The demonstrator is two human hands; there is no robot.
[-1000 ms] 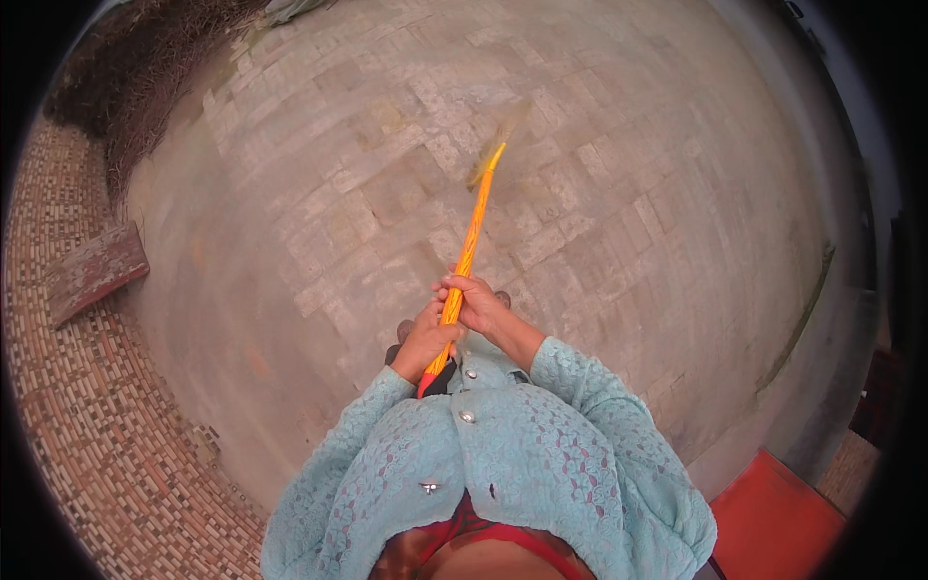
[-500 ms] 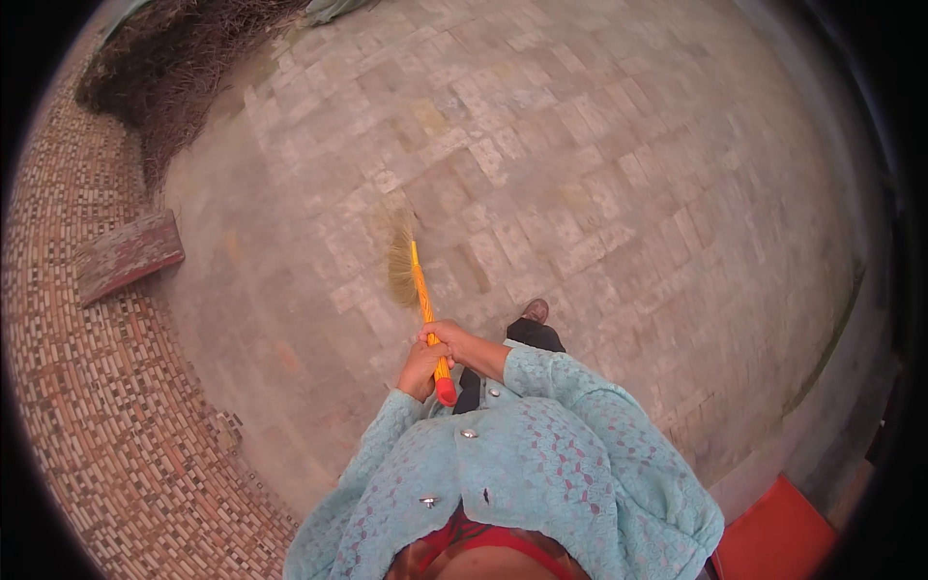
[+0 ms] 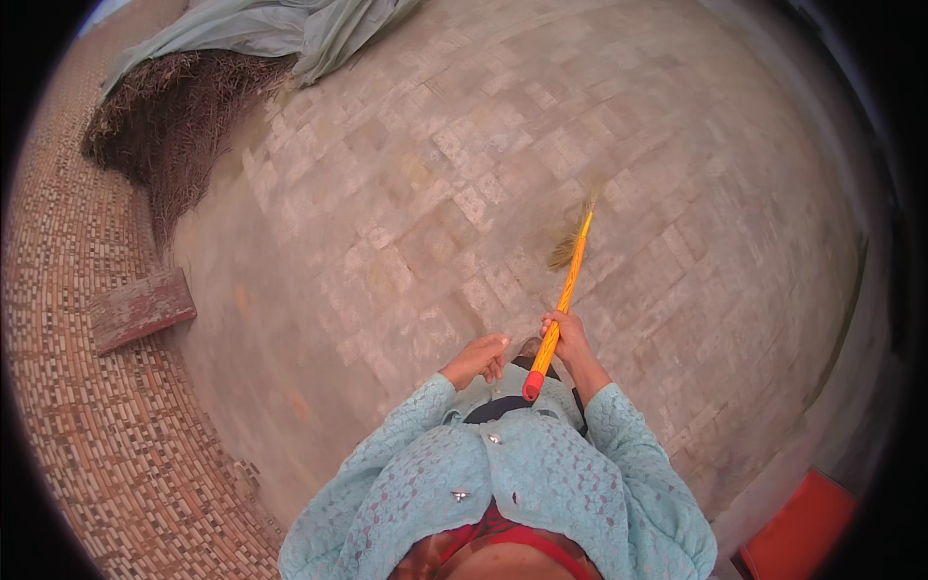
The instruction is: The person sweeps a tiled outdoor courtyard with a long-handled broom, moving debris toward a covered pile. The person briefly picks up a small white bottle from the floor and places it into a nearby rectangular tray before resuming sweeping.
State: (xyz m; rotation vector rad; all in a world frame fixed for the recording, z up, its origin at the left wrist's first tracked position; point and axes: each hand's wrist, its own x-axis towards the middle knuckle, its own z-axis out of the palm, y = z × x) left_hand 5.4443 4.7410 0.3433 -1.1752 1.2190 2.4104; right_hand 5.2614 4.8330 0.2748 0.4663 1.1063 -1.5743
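Observation:
My right hand (image 3: 568,334) is wrapped round the orange-yellow handle of a broom (image 3: 570,275), just above the handle's red end cap. The handle slants up and to the right, away from my body. Its straw-coloured bristles (image 3: 562,253) spread to the left of the shaft over the paving and are partly blurred. My left hand (image 3: 476,360) is off the broom, to the left of the handle, in front of my waist. Its fingers are loosely curled with the thumb stretched out, and it holds nothing.
Worn paving (image 3: 425,251) covers the ground. A weathered reddish board (image 3: 143,311) lies by the small-tiled wall (image 3: 87,406) at left. Beyond it stands a pile of dry stalks (image 3: 184,126) under a grey sheet (image 3: 261,29). Something flat and orange-red (image 3: 797,527) sits at lower right.
The broom has swung from left to right with my right hand. My left hand has let go of the handle and now hangs apart from it.

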